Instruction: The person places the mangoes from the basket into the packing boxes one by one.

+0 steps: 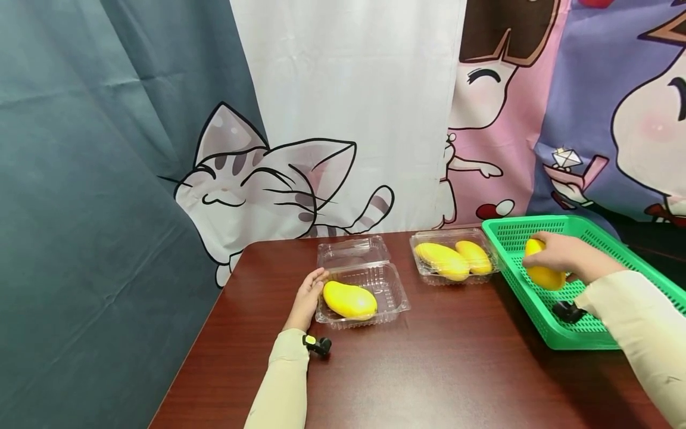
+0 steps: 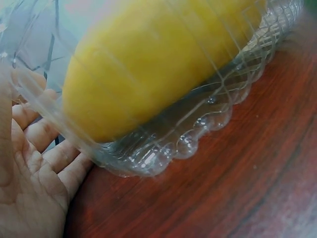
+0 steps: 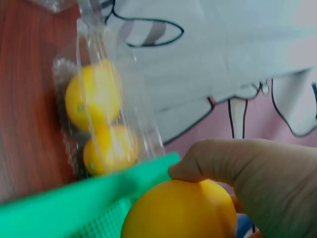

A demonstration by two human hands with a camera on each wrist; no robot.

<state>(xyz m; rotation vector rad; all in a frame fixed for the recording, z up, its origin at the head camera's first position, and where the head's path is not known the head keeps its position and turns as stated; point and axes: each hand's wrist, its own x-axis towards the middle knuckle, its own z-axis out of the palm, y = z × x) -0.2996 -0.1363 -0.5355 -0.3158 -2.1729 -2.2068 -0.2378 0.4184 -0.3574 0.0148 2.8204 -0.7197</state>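
In the head view my left hand (image 1: 308, 295) rests against the left side of an open clear plastic clamshell box (image 1: 393, 289). One yellow mango (image 1: 349, 300) lies inside that box. The left wrist view shows the fingers (image 2: 42, 134) fairly straight at the box's corner, touching its outer wall. My right hand (image 1: 563, 256) grips another mango (image 1: 546, 277) above the green basket (image 1: 541, 325), thumb on one side of the fruit. From the right wrist, the held mango (image 3: 181, 210) appears close, near the basket's rim; most of the fingers are hidden behind it.
A closed clear box (image 1: 420, 274) holding two mangoes (image 1: 445, 260) stands left of the basket, near the table's back edge. The open box's lid (image 1: 354, 251) lies folded back toward the printed curtain (image 1: 348, 89). All stand on a dark red-brown table (image 1: 429, 363).
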